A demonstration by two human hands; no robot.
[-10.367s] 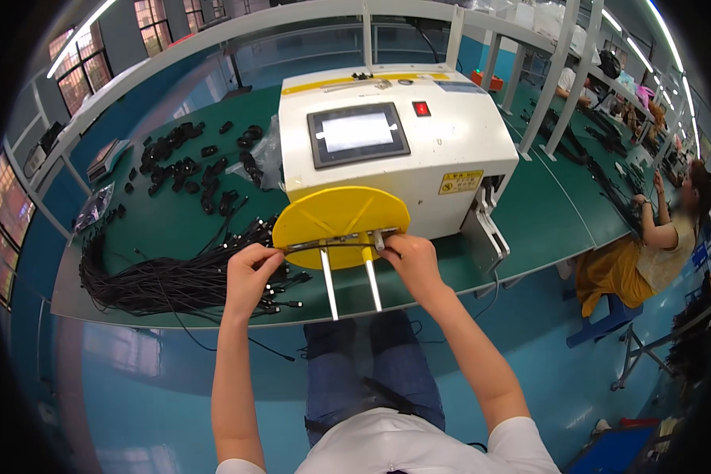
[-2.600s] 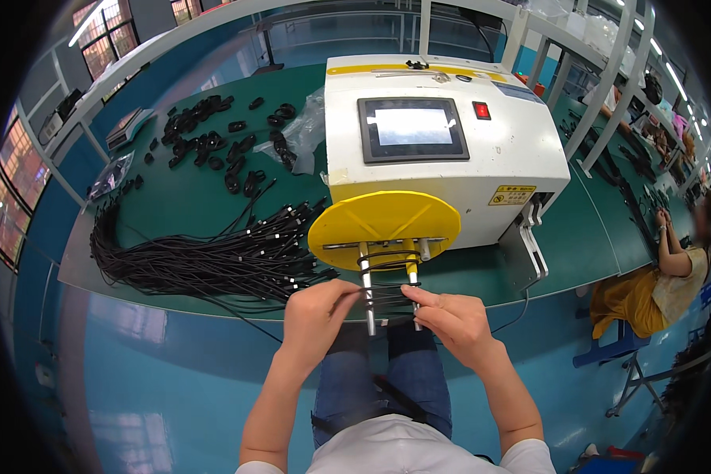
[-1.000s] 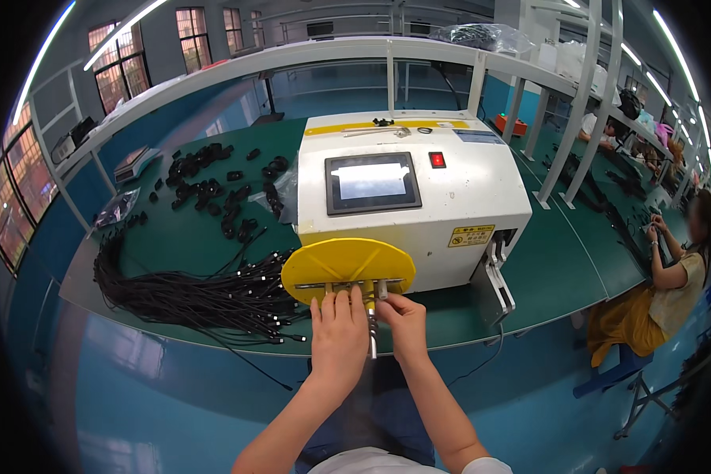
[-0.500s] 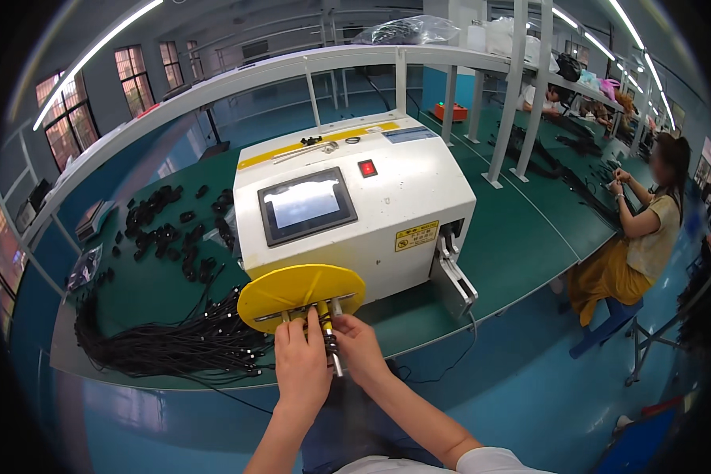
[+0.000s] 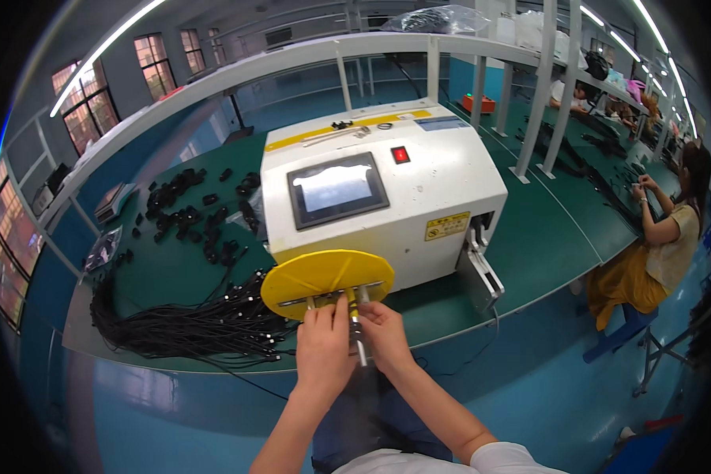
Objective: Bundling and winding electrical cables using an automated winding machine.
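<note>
At the front of a white winding machine (image 5: 426, 193), a yellow disc (image 5: 324, 276) carries metal posts and a yellow rod with a pale metal tip (image 5: 362, 353). A short dark bundle of black cable (image 5: 355, 325) shows around the rod, between my hands and mostly covered by them. My left hand (image 5: 324, 347) is closed just below the disc, its fingertips up against the posts and the cable. From the right, my right hand (image 5: 385, 336) pinches at the same cable beside the rod. The fingertips of both hands are partly hidden.
A thick bunch of black cables (image 5: 182, 324) lies on the green table (image 5: 237, 166) at left, with small black parts (image 5: 182, 217) behind it. The machine has a screen (image 5: 337, 189) and a metal arm (image 5: 482, 276) at its right. A co-worker (image 5: 671, 229) sits far right.
The view has shifted, so machine and hands appear farther right. Both hands stay at the rod below the disc; less of the black cable shows between them.
</note>
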